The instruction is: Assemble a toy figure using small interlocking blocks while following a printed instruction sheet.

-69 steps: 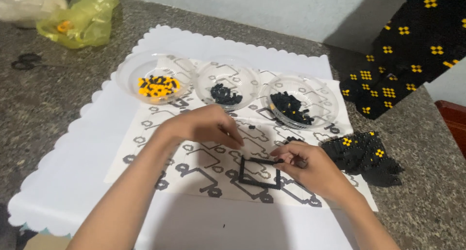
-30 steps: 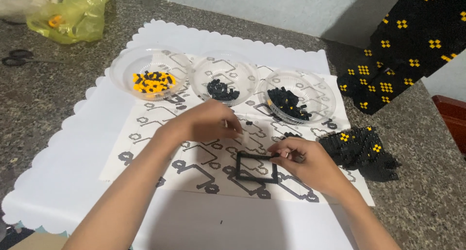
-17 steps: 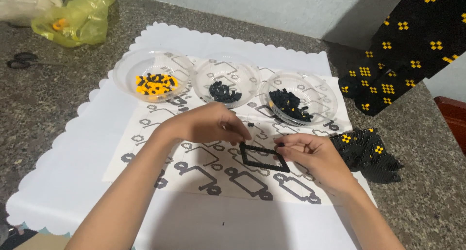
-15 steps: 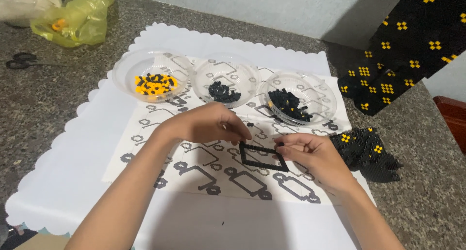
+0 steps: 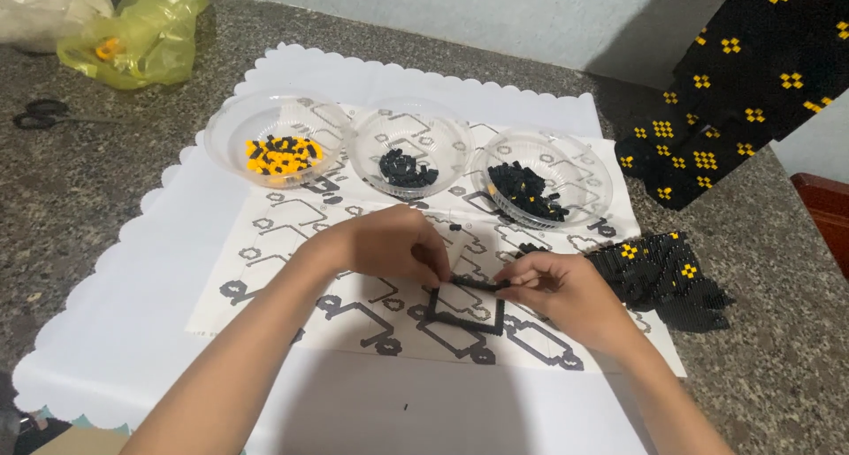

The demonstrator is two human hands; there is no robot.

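Note:
A small square black frame of linked pieces (image 5: 466, 309) lies on a printed paper sheet (image 5: 283, 269). My left hand (image 5: 389, 243) pinches the frame's upper left corner. My right hand (image 5: 566, 298) pinches its upper right corner. Both hands meet along the frame's top edge. Beyond them stand three clear plastic bowls: one with yellow and black pieces (image 5: 279, 155), one with a few black pieces (image 5: 409, 168), one with more black pieces (image 5: 529, 191).
A white scalloped cloth (image 5: 133, 331) covers the speckled stone counter (image 5: 80, 190). A finished black mat with yellow squares (image 5: 663, 278) lies right of my hands; a larger one (image 5: 752, 75) hangs at top right. Scissors (image 5: 44, 114) and a yellow bag (image 5: 141, 35) sit at far left.
The frame has been turned and set back squarer on the sheet, and both hands have shifted to grip its top edge. The bowls have not moved.

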